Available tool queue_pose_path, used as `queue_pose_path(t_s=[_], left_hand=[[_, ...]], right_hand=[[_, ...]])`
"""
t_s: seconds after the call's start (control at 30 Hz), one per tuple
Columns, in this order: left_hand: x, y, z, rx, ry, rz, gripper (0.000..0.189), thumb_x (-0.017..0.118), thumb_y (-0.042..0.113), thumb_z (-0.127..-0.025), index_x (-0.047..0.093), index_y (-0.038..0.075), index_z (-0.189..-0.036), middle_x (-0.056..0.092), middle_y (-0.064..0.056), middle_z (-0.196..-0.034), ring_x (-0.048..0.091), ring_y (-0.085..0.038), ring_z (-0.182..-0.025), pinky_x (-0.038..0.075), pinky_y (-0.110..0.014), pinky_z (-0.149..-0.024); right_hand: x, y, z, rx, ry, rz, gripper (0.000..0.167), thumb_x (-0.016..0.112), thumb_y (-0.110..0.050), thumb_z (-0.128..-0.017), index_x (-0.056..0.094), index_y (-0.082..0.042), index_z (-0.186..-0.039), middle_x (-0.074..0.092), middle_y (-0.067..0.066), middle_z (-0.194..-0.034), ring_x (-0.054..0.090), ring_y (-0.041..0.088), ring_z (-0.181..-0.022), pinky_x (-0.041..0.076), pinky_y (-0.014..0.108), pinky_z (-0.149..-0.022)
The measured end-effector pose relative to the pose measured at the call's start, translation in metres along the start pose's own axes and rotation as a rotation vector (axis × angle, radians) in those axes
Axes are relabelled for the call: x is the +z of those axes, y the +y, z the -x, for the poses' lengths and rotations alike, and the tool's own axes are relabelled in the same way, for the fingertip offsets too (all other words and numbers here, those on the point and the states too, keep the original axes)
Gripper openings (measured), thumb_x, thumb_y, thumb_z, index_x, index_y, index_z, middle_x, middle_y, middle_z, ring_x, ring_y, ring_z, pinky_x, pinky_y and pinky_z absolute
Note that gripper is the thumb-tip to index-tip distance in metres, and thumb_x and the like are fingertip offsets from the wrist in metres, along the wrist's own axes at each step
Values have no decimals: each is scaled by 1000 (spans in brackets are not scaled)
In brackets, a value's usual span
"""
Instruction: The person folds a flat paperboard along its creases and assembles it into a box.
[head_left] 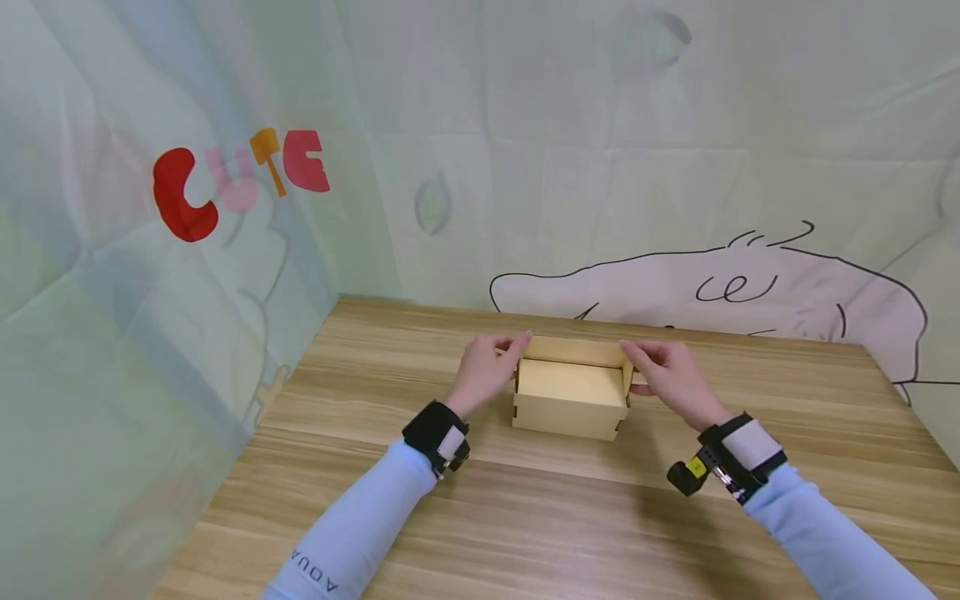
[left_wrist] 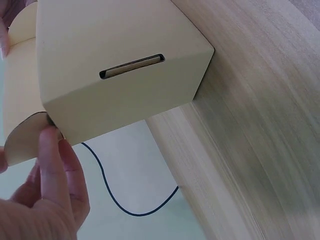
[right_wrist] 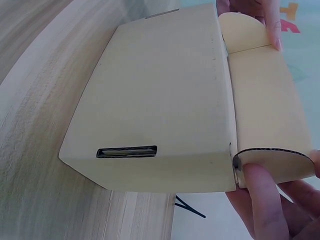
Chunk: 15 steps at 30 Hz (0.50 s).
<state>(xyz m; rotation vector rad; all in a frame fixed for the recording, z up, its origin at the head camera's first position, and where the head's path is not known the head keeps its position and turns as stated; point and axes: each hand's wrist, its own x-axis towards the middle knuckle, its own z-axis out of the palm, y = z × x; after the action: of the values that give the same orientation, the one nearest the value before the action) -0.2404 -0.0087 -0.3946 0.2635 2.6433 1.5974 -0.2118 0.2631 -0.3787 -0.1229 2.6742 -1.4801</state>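
Observation:
A small plain cardboard box (head_left: pixel 566 418) sits on the table, its lid (head_left: pixel 573 350) standing up at the back. The lid has rounded side flaps, and narrow slots cut the box's front corners. At the left end, my left hand (head_left: pixel 486 371) pinches the lid's left flap (left_wrist: pixel 26 136) between thumb and fingers. My right hand (head_left: pixel 675 379) grips the right flap (right_wrist: pixel 277 162) the same way, with one fingertip close to the box's upper corner. Part of each hand's fingers is hidden behind its flap.
The wood-grain table (head_left: pixel 360 367) runs back to a hanging cloth (head_left: pixel 585 192) printed with cartoon outlines. Another cloth panel (head_left: pixel 112 358) closes off the left side. A camera (head_left: pixel 686 477) juts out from the right wrist strap, low over the table.

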Motion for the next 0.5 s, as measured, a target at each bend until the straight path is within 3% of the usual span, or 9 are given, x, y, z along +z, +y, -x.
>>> queue_pose_path(t_s=[0.13, 0.33, 0.5], left_hand=[[0, -1, 2, -4, -6, 17, 47, 52, 48, -103, 75, 8, -110, 72, -11, -111, 71, -18, -78, 52, -23, -63], [0, -2, 3, 6, -10, 27, 47, 52, 48, -103, 74, 7, -112, 72, -12, -112, 71, -18, -79, 51, -23, -62], [0, -2, 4, 22, 0, 10, 46, 52, 48, -103, 74, 8, -113, 72, -10, -108, 68, -16, -75, 47, -22, -59]], right_hand=[[1, -1, 2, -19, 14, 18, 60, 46, -41, -107, 55, 10, -137, 59, 24, -123, 56, 14, -100, 61, 26, -77], [2, -1, 4, -43, 7, 38, 56, 47, -36, -107, 54, 10, -138, 60, 31, -134, 59, 37, -120, 61, 25, -77], [3, 0, 3, -59, 15, 57, 55, 48, -36, -107, 55, 9, -138, 61, 31, -133, 64, 36, -115, 61, 24, -77]])
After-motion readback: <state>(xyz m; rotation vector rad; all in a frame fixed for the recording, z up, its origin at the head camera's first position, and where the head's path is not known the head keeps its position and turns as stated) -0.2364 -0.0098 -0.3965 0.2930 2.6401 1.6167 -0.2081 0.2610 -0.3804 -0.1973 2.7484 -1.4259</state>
